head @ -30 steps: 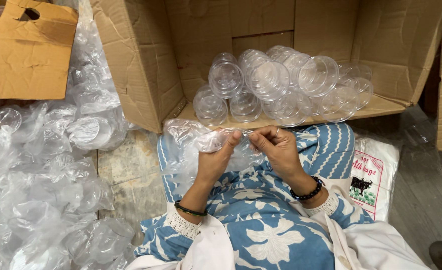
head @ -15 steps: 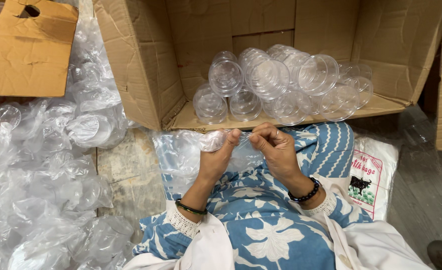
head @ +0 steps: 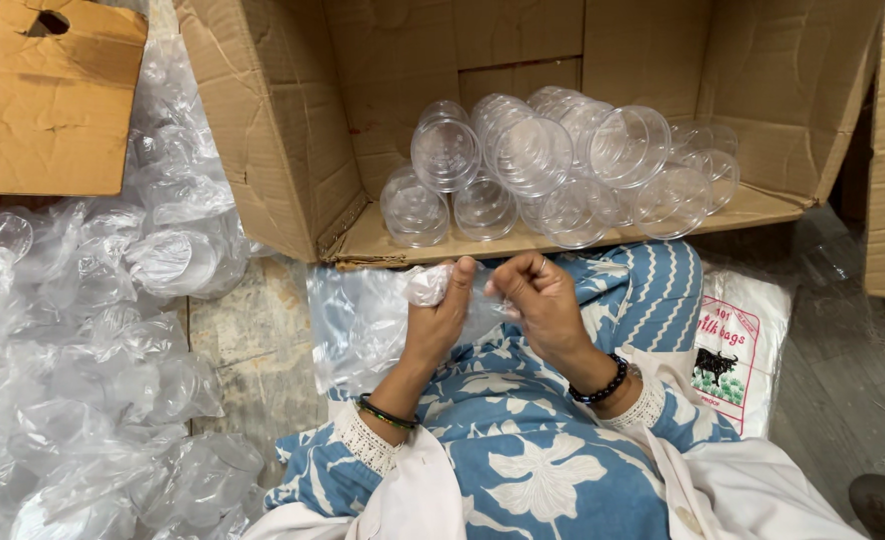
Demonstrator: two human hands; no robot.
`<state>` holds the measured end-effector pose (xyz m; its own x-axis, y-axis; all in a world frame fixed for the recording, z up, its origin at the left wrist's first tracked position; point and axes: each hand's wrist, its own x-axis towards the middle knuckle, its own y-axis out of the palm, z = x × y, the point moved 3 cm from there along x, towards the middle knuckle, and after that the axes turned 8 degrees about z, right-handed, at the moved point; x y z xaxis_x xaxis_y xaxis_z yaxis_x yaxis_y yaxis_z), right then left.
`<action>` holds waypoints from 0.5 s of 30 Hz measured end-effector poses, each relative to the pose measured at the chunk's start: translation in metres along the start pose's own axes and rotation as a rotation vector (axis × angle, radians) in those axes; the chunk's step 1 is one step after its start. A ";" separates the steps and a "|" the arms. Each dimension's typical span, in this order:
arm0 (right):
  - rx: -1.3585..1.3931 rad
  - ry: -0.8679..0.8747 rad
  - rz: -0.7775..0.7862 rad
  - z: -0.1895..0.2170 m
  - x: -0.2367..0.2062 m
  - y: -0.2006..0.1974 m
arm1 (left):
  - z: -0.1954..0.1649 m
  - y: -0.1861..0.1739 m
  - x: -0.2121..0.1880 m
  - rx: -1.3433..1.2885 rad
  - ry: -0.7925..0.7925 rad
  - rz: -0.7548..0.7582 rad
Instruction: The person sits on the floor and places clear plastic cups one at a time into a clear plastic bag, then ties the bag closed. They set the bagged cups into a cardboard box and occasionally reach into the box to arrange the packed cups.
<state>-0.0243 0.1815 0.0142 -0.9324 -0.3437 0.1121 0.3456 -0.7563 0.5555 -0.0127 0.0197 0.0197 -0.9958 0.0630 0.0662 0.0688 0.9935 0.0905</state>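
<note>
Clear thin plastic bag is what we've got going on right now, bunched up at its top and pinched between both our hands while the rest of it hangs down over our lap on the blue-and-white floral printed fabric. Our left hand is curled shut around the crumpled neck of the bag, thumb up, with a wad of the plastic poking out above the fist. Our right hand sits just beside it, fingers folded in and nipping another bit of the same bag, so both hands are closed on it and nearly touching each other.

Just past our knuckles sits the big brown cardboard box lying on its side, and inside it is a heap of clear round plastic cups, some stacked, most with their mouths or bottoms facing us. Off to the left of our left hand there's a big messy pile of crumpled clear plastic wrapping, and beyond that a flat brown cardboard piece with a round hole. To the right of our right hand, half under our knee, lies a white plastic packet with red print and a black animal picture.
</note>
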 end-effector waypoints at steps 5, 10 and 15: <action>0.268 0.167 0.004 -0.011 0.001 -0.023 | -0.001 -0.002 -0.005 -0.233 -0.169 0.325; -0.028 0.188 0.084 0.038 -0.023 -0.073 | -0.023 -0.036 -0.024 -0.651 -0.202 0.668; -0.706 0.201 0.106 0.075 -0.044 -0.119 | 0.011 -0.039 0.016 -0.404 -0.327 0.695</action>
<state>-0.0326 0.3283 0.0051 -0.8764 -0.4784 -0.0551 0.4814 -0.8682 -0.1199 -0.0316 -0.0173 0.0059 -0.6829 0.7290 -0.0461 0.6226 0.6139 0.4853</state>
